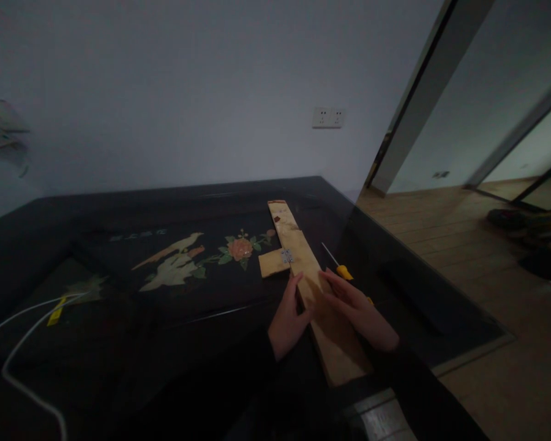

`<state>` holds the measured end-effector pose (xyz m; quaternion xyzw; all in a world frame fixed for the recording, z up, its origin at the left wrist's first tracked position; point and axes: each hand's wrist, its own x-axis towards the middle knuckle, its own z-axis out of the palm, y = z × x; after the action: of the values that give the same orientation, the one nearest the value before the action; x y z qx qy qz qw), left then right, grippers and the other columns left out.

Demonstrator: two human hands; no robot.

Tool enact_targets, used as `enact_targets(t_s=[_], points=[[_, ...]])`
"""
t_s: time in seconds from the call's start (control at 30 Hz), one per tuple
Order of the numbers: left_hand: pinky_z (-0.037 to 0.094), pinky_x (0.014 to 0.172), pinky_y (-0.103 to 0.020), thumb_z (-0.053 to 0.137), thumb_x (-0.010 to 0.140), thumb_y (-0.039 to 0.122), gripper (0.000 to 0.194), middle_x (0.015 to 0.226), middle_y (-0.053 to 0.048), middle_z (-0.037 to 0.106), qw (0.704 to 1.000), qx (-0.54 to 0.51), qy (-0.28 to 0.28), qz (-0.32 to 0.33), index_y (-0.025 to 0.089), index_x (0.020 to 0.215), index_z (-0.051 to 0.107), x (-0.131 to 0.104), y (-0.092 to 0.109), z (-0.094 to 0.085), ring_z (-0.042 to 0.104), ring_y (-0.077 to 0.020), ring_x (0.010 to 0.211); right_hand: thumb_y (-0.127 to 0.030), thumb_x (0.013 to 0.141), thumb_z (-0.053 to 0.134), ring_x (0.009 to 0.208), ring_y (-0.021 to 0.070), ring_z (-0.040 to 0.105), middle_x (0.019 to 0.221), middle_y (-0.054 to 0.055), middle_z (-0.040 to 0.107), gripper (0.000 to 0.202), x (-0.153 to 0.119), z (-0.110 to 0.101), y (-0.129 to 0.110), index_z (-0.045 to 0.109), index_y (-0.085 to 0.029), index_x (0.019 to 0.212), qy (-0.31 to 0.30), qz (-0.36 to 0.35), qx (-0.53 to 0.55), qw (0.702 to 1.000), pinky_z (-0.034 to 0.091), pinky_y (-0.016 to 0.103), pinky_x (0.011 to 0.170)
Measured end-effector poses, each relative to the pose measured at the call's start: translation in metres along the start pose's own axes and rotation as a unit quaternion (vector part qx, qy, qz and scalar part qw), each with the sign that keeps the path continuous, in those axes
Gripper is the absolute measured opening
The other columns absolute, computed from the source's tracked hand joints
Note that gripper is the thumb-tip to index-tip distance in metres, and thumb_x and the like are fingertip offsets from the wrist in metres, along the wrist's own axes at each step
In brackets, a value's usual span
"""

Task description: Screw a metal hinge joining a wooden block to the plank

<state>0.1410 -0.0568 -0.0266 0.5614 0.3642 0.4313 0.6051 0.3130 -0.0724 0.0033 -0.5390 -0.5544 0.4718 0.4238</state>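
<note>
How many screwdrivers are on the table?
1 visible screwdriver, right of the wooden board, beyond the right hand. A yellow object half-hidden by that hand could be another.

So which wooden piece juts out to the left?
The short piece by the metal plate, set crosswise; the long board and far strip run lengthwise.

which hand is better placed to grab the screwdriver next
Probably the right hand: it touches the long board on the side by the screwdriver, while the left hand is at the opposite edge.
</note>
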Motion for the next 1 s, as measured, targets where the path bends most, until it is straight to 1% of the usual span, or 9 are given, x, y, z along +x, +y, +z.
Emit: enact_targets(t_s=[0.07, 0.13, 0.27, 0.37, 0.47, 0.57, 0.7, 0.9, 1.0], points=[[0.019, 0.117, -0.045, 0.060, 0.075, 0.013, 0.070, 0.156, -0.008, 0.019, 0.999, 0.032, 0.005, 0.007, 0.022, 0.140, 0.034, -0.003, -0.003, -0.001, 0.017, -0.0268, 0.143, -0.042, 0.080, 0.060, 0.137, 0.0205, 0.035, 0.148, 0.004, 0.038, 0.050, -0.002, -0.008, -0.002, 0.053, -0.027, 0.127, 0.021, -0.037, -0.029, 0.999, 0.025, 0.041, 0.116], [0.014, 0.118, -0.046, 0.061, 0.074, 0.013, 0.071, 0.156, -0.007, 0.018, 0.999, 0.052, 0.006, 0.012, 0.023, 0.139, 0.035, -0.005, -0.004, -0.001, 0.011, -0.0274, 0.144, -0.040, 0.084, 0.056, 0.134, 0.0206, 0.040, 0.144, 0.005, 0.043, 0.045, -0.003, -0.019, -0.003, 0.052, -0.026, 0.127, 0.072, -0.082, -0.073, 0.991, 0.029, 0.043, 0.114], [0.010, 0.118, -0.047, 0.062, 0.073, 0.013, 0.071, 0.156, -0.008, 0.016, 0.998, 0.062, 0.003, 0.013, 0.023, 0.139, 0.036, -0.006, -0.004, -0.002, 0.008, -0.0276, 0.145, -0.036, 0.084, 0.053, 0.131, 0.0243, 0.043, 0.140, 0.010, 0.047, 0.042, -0.002, -0.039, 0.010, 0.054, -0.023, 0.124, 0.174, -0.130, -0.242, 0.946, 0.031, 0.048, 0.112], [0.010, 0.118, -0.047, 0.061, 0.074, 0.013, 0.069, 0.156, -0.009, 0.016, 0.997, 0.071, 0.003, 0.017, 0.022, 0.138, 0.037, -0.006, -0.002, -0.002, 0.008, -0.0273, 0.145, -0.031, 0.083, 0.053, 0.132, 0.0257, 0.041, 0.142, 0.013, 0.044, 0.049, -0.001, -0.044, 0.030, 0.048, -0.021, 0.131, 0.148, -0.126, -0.316, 0.929, 0.032, 0.050, 0.111], [0.009, 0.118, -0.046, 0.060, 0.074, 0.012, 0.067, 0.156, -0.011, 0.014, 0.995, 0.094, 0.001, 0.030, 0.019, 0.137, 0.039, -0.008, 0.001, -0.002, 0.009, -0.0269, 0.145, -0.023, 0.082, 0.049, 0.134, 0.0239, 0.039, 0.144, 0.010, 0.041, 0.051, 0.000, -0.042, 0.047, 0.047, -0.023, 0.133, 0.114, -0.126, -0.324, 0.931, 0.031, 0.049, 0.112], [0.008, 0.118, -0.046, 0.059, 0.073, 0.011, 0.066, 0.156, -0.012, 0.015, 0.991, 0.126, -0.006, 0.039, 0.018, 0.136, 0.041, -0.012, 0.006, 0.000, 0.010, -0.0270, 0.145, -0.016, 0.082, 0.044, 0.135, 0.0212, 0.038, 0.145, 0.008, 0.041, 0.052, 0.004, -0.042, 0.056, 0.048, -0.025, 0.133, 0.107, -0.132, -0.327, 0.929, 0.029, 0.047, 0.114], [0.011, 0.117, -0.047, 0.059, 0.072, 0.010, 0.065, 0.155, -0.011, 0.018, 0.988, 0.150, -0.015, 0.039, 0.019, 0.134, 0.044, -0.015, 0.012, 0.002, 0.010, -0.0280, 0.144, -0.017, 0.082, 0.044, 0.133, 0.0189, 0.041, 0.142, 0.005, 0.044, 0.052, 0.016, -0.045, 0.056, 0.048, -0.027, 0.133, 0.093, -0.143, -0.329, 0.929, 0.030, 0.044, 0.114], [0.014, 0.117, -0.046, 0.062, 0.071, 0.011, 0.065, 0.157, -0.012, 0.009, 0.976, 0.210, -0.042, 0.045, 0.017, 0.134, 0.047, -0.019, 0.015, 0.003, 0.007, -0.0295, 0.145, -0.020, 0.082, 0.046, 0.132, 0.0213, 0.042, 0.140, 0.009, 0.046, 0.049, 0.032, -0.042, 0.052, 0.050, -0.023, 0.131, 0.098, -0.147, -0.332, 0.927, 0.032, 0.045, 0.113], [0.012, 0.115, -0.053, 0.074, 0.067, 0.025, 0.074, 0.158, -0.012, 0.003, 0.957, 0.260, -0.100, 0.077, 0.019, 0.135, 0.047, -0.024, 0.015, 0.001, 0.000, -0.0345, 0.144, -0.025, 0.082, 0.052, 0.131, 0.0236, 0.044, 0.143, 0.009, 0.043, 0.048, 0.028, -0.041, 0.043, 0.051, -0.024, 0.130, 0.112, -0.150, -0.331, 0.925, 0.035, 0.046, 0.111]])
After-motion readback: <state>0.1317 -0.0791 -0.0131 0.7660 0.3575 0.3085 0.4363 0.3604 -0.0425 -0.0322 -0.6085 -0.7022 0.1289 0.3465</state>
